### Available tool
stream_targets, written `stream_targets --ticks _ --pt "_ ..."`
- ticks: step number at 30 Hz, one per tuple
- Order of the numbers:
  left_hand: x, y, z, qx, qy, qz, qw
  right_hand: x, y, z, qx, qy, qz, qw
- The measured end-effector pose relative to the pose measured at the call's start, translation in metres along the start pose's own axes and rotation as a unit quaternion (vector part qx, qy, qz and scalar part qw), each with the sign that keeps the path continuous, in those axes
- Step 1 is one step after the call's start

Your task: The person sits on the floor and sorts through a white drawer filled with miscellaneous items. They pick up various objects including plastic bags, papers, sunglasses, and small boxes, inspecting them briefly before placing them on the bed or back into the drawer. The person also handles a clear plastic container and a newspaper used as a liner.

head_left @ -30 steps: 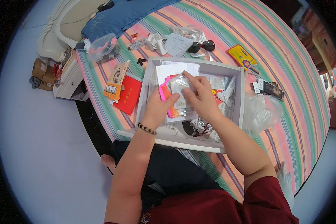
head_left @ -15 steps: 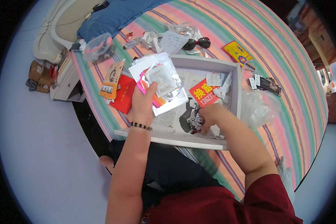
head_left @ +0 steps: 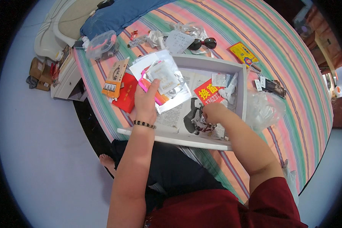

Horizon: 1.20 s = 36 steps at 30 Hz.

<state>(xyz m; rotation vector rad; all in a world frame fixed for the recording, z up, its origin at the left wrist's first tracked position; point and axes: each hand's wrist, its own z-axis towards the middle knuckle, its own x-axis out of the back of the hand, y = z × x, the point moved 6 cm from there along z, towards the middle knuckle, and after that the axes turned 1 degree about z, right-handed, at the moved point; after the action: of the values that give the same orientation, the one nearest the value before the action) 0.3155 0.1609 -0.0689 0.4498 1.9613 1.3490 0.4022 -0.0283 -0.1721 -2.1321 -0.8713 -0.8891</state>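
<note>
The left hand (head_left: pixel 146 100), left of the frame's centre, grips a stack of papers and packets (head_left: pixel 161 81). Its thumb presses on top while the other fingers are hidden underneath. Uppermost lies a whitish packet (head_left: pixel 167 78), and a bright pink and orange item (head_left: pixel 142 81) shows along the stack's left side. The stack is held over the left part of a white drawer (head_left: pixel 178 140), hiding that end of it. A dark beaded bracelet (head_left: pixel 144 124) circles the left wrist.

The right hand (head_left: pixel 214 113) reaches down into the right half of the drawer, fingers curled and pointing left. The fingertips are mostly hidden, so I cannot tell whether they grasp anything. Printed newspaper (head_left: pixel 169 121) lines the drawer, with a dark picture of a figure just left of the hand. Just above the hand lies a red card (head_left: pixel 208 92) with yellow characters, and beside it a small clear packet (head_left: pixel 219 80) and crumpled white plastic (head_left: pixel 228 93).

The drawer rests on a striped bed sheet (head_left: pixel 235 32). Left of it are a red booklet (head_left: pixel 127 93) and an orange and cream packet (head_left: pixel 116 78). At upper left stands a clear plastic box (head_left: pixel 102 45); near the top centre, a handwritten note (head_left: pixel 178 41) lies beside dark sunglasses (head_left: pixel 202 44). A yellow packet (head_left: pixel 243 53) and a clear plastic bag (head_left: pixel 266 110) lie toward the right.
</note>
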Motion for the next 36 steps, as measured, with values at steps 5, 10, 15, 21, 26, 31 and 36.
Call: stream_targets --ticks 5,10,15,21,26,31,36 --pt "0.012 -0.004 0.005 -0.005 0.011 -0.052 0.999 0.022 0.018 0.001 -0.038 -0.037 0.563 0.825" --pt "0.016 -0.001 0.004 0.002 0.052 -0.081 0.995 0.044 0.006 -0.004 0.021 -0.038 0.75 0.66" --pt "0.025 -0.003 0.006 0.003 0.073 -0.12 0.99 0.05 0.002 -0.001 0.076 -0.039 0.852 0.516" --pt "0.029 -0.003 0.006 -0.027 0.09 -0.084 0.992 0.072 -0.011 -0.01 0.129 -0.027 0.856 0.499" --pt "0.027 -0.007 0.008 -0.017 0.084 -0.024 0.996 0.092 -0.026 -0.026 0.178 -0.018 0.848 0.499" --pt "0.029 -0.01 0.009 -0.045 0.084 0.071 0.993 0.105 -0.038 -0.036 0.212 0.005 0.839 0.501" --pt "0.025 -0.011 0.008 -0.042 0.068 0.048 0.996 0.089 -0.012 -0.021 0.194 0.026 0.86 0.471"
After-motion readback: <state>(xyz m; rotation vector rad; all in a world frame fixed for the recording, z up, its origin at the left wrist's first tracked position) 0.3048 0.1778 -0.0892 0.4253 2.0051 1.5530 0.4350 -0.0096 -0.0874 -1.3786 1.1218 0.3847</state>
